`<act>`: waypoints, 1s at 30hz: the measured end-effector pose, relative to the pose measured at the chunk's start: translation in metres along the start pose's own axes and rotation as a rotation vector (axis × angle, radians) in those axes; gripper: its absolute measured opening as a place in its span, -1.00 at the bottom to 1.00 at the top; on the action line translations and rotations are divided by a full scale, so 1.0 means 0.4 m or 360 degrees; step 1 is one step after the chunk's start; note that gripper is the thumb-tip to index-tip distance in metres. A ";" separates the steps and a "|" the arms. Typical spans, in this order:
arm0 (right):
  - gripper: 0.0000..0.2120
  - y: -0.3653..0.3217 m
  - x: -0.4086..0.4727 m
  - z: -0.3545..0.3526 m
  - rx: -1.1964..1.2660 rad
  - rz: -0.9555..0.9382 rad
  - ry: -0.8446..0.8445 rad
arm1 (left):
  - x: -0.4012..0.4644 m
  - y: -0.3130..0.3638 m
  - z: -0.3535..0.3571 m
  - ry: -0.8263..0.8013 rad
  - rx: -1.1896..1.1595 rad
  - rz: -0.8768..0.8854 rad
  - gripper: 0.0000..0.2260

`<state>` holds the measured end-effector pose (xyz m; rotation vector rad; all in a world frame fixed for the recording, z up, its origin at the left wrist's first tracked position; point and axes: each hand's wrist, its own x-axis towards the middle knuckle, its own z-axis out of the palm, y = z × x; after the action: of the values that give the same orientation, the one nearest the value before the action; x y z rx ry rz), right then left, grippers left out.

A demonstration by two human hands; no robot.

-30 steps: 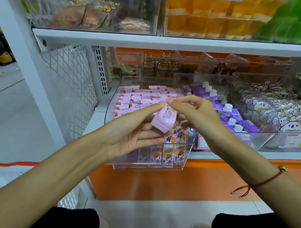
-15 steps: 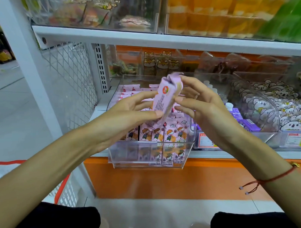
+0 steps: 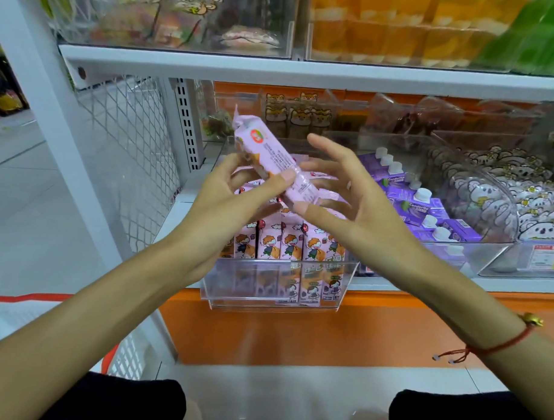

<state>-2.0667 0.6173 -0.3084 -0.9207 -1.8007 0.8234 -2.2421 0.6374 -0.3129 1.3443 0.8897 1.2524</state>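
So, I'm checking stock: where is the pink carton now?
Centre of the head view: the left hand grips the pink carton, tilted, above the clear bin, with the right hand beside it.

White shelf (image 3: 178, 199) carries clear bins (image 3: 272, 284) side by side.

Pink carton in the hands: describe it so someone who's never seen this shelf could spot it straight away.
Below the white shelf, above the clear bin of cartoon cartons, the left hand grips the pink carton. Unlike its upright neighbours, it is raised and tilted, showing small print and a round red-green logo.
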 end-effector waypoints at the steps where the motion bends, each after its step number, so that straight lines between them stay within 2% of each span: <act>1: -0.49 0.001 -0.002 0.010 -0.0052 -0.0036 0.0026 | -0.002 -0.002 0.005 0.0008 -0.0005 -0.0016 -0.50; 4: -0.64 -0.001 -0.001 0.023 -0.0139 -0.0067 0.0064 | -0.003 -0.006 0.011 0.0032 0.0014 -0.0037 -0.41; 7: -0.74 0.003 0.006 0.014 -0.0062 -0.0012 0.0087 | 0.003 -0.001 -0.003 0.0133 -0.0040 -0.0024 -0.31; 9: -0.79 0.008 0.011 0.004 0.0038 0.0091 0.0122 | 0.005 0.005 -0.012 0.0113 -0.0039 -0.0016 -0.40; 12: -0.82 0.020 0.020 -0.015 0.0216 0.0302 0.0207 | 0.008 0.006 -0.017 0.0045 -0.0047 -0.0058 -0.72; 16: -0.79 0.025 0.027 -0.027 0.0206 0.0357 0.0213 | 0.015 0.017 -0.033 0.0055 0.0048 -0.0131 -0.74; 19: -0.80 0.030 0.026 -0.021 0.0068 0.0280 0.0171 | 0.017 0.027 -0.047 0.0102 0.0144 -0.0040 -0.77; 23: -0.63 0.051 0.018 -0.002 -0.0446 0.0147 0.0287 | 0.037 0.037 -0.076 0.0489 0.0231 0.0188 -0.81; 27: -0.55 0.068 -0.002 0.023 -0.1262 -0.0011 -0.0130 | 0.081 0.024 -0.105 0.0665 0.0544 0.0287 -0.77; 30: -0.57 0.065 -0.006 0.035 -0.1639 -0.0142 -0.0387 | 0.138 0.016 -0.105 0.0679 0.0771 0.0413 -0.73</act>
<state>-2.0728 0.6262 -0.3362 -1.3818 -2.4941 -0.1355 -2.2742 0.6977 -0.2998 1.6363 1.4183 1.6296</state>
